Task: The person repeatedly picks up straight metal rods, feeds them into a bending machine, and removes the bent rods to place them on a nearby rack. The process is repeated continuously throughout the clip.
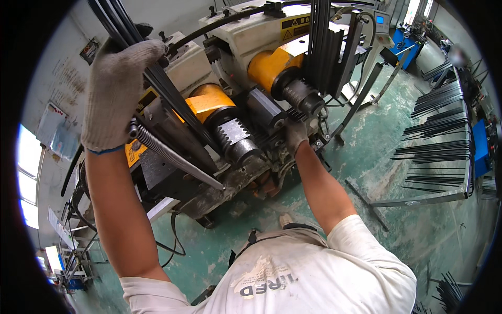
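Observation:
My left hand, in a grey knit glove, is raised at the upper left. It is closed round a bundle of dark metal bars, which slants down to the right into the machine. Below that glove runs a coil spring. Lower and to the right, my gloved right hand reaches in among the machine's parts, beside a dark steel block. Its fingers are hidden there. Two toothed steel rollers with yellow housings sit between and above my hands.
The white machine body stands ahead, with more upright dark bars at its right. A rack holds many dark bars at the right. One bar lies on the green floor. A person is at the far right.

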A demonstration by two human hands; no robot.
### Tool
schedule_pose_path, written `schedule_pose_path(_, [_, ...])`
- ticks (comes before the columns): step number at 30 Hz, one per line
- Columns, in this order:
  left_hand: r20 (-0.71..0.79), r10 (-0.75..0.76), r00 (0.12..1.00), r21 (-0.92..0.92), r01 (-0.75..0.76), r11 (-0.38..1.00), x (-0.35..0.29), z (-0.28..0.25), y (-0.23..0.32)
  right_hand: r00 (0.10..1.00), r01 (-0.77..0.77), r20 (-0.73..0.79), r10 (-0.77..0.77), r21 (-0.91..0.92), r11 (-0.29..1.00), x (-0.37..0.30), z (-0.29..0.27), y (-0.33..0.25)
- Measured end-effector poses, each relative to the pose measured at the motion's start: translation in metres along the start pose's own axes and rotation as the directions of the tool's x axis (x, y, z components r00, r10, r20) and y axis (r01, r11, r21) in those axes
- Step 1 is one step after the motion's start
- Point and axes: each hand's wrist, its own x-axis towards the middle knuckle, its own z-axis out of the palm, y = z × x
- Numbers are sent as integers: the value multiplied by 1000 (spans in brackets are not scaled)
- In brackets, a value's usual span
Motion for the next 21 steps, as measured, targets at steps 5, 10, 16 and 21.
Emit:
schedule_pose_path(5, [218, 44, 975, 223, -93, 970, -25, -24, -12, 970, -202, -56, 237, 354, 913, -16, 23, -24])
schedule_pose_path(10, [230, 96, 969, 148, -132, 980, -6, -18, -8, 981, 180, -95, -171, 106, 978, 37, -21, 57])
schedule_pose_path(16, [244, -121, 962, -55, 138, 989, -33, -28, -12, 995, -96, 3, 99, 271, 958, -6, 15, -6])
schedule_pose_path(21, [299, -397, 868, -222, 468, 855, -34, -39, 0, 986, -167, 60, 155, 345, 924, -14, 15, -21])
